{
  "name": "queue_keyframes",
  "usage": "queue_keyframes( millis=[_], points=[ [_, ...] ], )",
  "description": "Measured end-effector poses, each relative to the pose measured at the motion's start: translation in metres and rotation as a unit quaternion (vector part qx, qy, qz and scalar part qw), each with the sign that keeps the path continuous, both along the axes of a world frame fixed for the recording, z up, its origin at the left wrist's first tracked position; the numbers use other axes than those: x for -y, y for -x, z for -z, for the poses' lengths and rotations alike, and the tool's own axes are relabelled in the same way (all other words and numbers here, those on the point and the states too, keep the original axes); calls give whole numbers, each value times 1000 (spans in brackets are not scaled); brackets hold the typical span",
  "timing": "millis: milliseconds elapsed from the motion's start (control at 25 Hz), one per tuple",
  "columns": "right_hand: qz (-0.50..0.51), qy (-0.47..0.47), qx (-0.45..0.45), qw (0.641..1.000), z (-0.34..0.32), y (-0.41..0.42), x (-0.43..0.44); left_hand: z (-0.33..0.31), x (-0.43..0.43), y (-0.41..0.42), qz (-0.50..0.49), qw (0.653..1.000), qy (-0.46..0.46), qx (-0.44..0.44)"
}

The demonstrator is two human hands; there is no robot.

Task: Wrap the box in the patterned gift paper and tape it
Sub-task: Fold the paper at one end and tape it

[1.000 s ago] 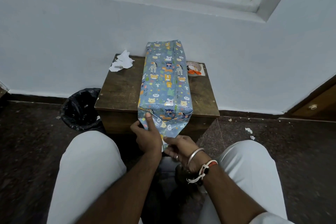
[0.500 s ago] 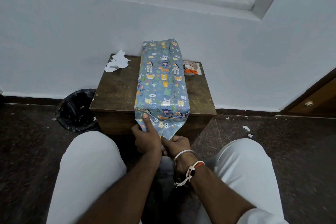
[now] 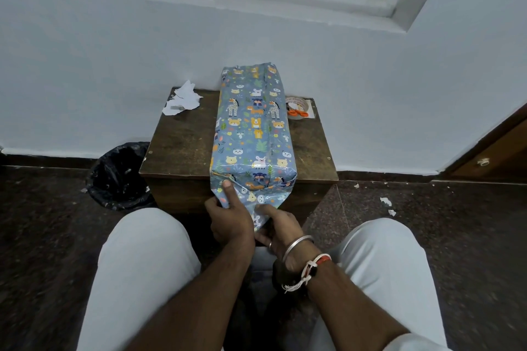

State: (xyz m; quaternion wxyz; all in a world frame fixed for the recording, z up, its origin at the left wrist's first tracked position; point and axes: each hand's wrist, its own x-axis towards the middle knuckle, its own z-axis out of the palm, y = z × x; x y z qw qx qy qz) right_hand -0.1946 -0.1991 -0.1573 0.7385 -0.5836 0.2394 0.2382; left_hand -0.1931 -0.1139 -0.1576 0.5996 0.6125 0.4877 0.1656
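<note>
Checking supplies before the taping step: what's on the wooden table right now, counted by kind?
Wrapped box: 1
Tape roll: 1
Orange-handled scissors: 1
Crumpled white paper heap: 1
Total: 4

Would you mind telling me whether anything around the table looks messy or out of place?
Yes: a crumpled white paper scrap hangs over the table's far left corner, and torn paper bits lie on the floor to the right, not in the bin. The gift paper looks untorn.
</note>
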Motion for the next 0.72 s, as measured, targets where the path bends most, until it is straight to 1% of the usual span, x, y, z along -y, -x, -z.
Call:
queue_keyframes(
  millis=[80,160,280,360,520,640,720],
  points=[
    [33,-36,42,998,-1,0,-7,-1,1,1,0,1000,4,-4],
    [69,-45,78,994,-2,1,-15,-2,1,1,8,1000,8,-9],
    [102,-39,64,992,0,-3,-19,-4,0,4,23,1000,9,0],
    [106,-36,52,992,0,-6,-19,0,-2,6,40,999,23,28],
    [97,-28,47,994,0,-11,-17,7,-14,12,94,981,119,120],
    [79,-32,42,995,1,-14,-12,4,-25,14,127,961,195,151],
    [64,-27,48,996,1,-14,-8,5,-30,13,134,953,216,164]
  ],
)
